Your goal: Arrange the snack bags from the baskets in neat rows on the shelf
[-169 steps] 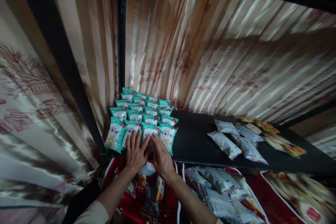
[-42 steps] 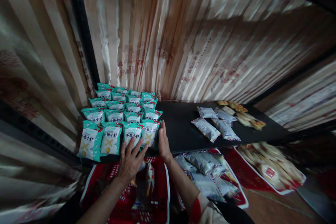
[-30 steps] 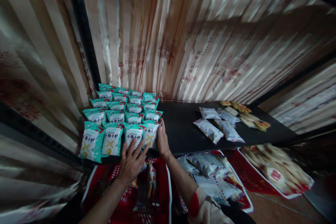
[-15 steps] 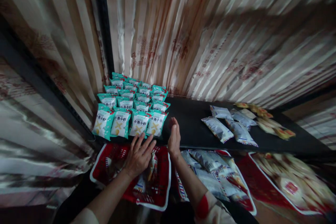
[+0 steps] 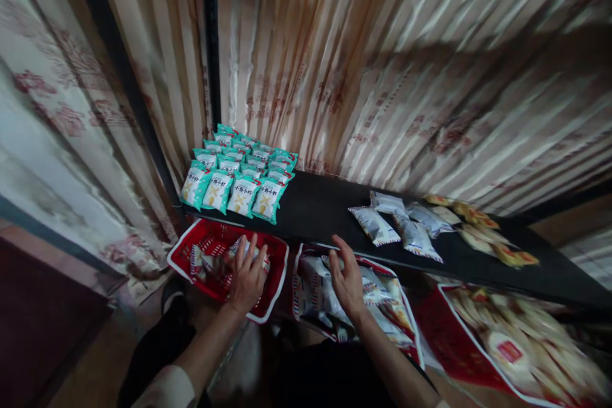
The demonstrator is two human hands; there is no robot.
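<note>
My left hand hangs over the left red basket, its fingers spread and nothing in them. Several small snack packets lie in that basket, partly hidden by the hand. My right hand is held above the middle basket, fingers apart and without a hold on anything. Silver-blue snack bags fill this basket. Behind the left basket, teal and white snack bags stand upright in rows on the black shelf.
Several silver-blue bags lie loosely on the shelf, with yellowish packets farther right. A third basket at lower right holds pale flat packs. A curtain hangs behind; a dark post rises at the shelf's left.
My hands have moved apart and away from the row of teal bags. The right one is now over the middle basket, the left one over the left basket. The view has shifted.
</note>
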